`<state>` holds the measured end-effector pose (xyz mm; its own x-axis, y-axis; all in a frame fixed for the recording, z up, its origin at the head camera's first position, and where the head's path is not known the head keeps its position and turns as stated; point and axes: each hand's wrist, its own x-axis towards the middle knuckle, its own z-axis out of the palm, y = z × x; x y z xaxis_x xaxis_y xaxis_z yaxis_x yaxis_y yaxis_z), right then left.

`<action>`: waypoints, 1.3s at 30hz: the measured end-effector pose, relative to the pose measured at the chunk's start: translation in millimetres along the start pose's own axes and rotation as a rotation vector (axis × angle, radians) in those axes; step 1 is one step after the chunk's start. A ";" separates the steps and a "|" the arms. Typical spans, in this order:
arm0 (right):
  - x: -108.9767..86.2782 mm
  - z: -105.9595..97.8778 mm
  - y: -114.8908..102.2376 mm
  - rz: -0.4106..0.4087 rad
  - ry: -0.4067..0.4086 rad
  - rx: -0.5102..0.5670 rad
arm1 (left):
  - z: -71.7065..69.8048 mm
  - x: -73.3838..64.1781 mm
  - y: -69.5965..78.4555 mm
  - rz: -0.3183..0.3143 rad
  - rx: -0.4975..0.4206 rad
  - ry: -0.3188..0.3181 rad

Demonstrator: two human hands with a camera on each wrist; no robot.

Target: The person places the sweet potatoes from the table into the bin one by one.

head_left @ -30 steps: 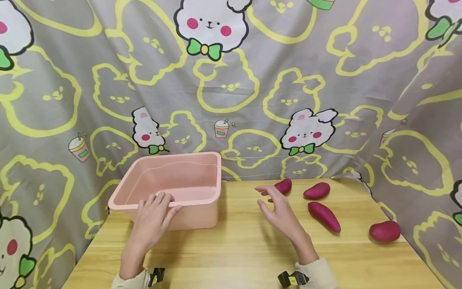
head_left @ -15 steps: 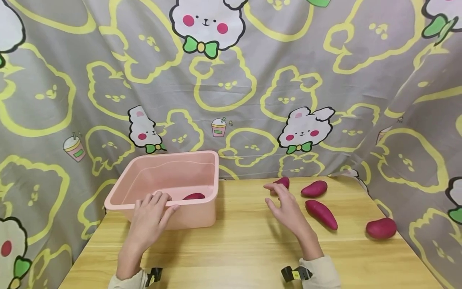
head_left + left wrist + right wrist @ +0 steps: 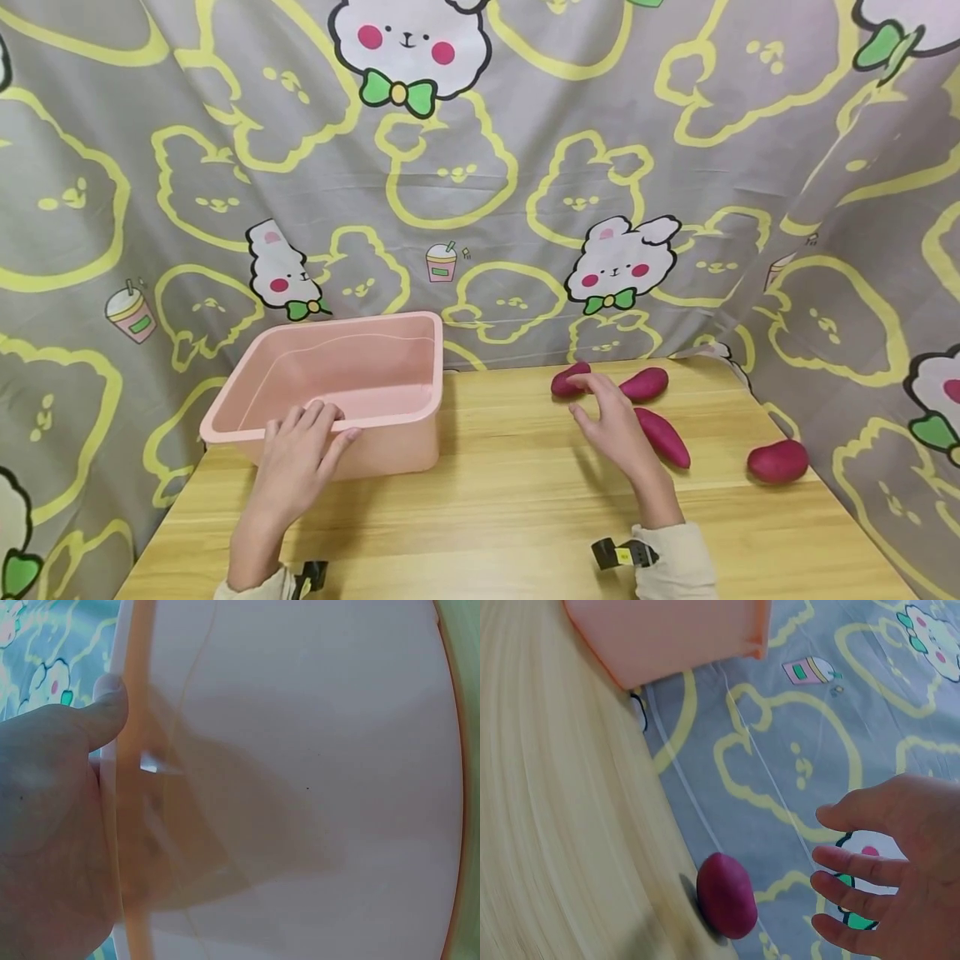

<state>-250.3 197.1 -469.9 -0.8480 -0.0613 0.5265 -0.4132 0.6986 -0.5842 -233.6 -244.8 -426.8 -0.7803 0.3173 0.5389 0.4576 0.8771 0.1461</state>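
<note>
A pink plastic basin (image 3: 390,446) stands on the left of the table. My left hand (image 3: 296,467) grips its near rim, fingers curled over into the basin; the left wrist view shows the thumb (image 3: 109,712) at the rim. My right hand (image 3: 622,429) hovers over the right half of the table, fingers loosely bent and holding nothing. Just beyond its fingertips lies a purple-red sweet potato (image 3: 566,381), partly covered by them. Others lie close by: a short one (image 3: 647,384) behind and a long one (image 3: 663,437) partly hidden by the hand.
Farther right, near the table's edge, lies another sweet potato (image 3: 778,461). The wooden table (image 3: 480,517) ends at a grey curtain (image 3: 480,217) printed with cartoon rabbits. The part of the basin's floor behind the near wall is hidden.
My right hand has moved right and the head view has shifted slightly. A sweet potato seen inside the basin half a second ago is out of sight now. My left hand keeps its grip.
</note>
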 end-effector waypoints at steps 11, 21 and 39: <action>-5.8 -19.3 17.1 0.108 0.003 0.002 | 1.0 1.0 0.5 0.009 -0.005 0.012; -13.8 -41.9 37.2 0.228 0.010 -0.002 | -1.0 0.9 2.1 0.010 -0.009 0.018; -33.1 -60.8 63.3 0.369 -0.116 -0.113 | -1.0 -0.5 2.8 0.001 -0.002 0.011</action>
<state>-228.2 286.7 -486.8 -0.9671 0.1324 0.2173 -0.0407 0.7625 -0.6457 -231.5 -242.9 -425.8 -0.7748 0.3146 0.5483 0.4597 0.8758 0.1472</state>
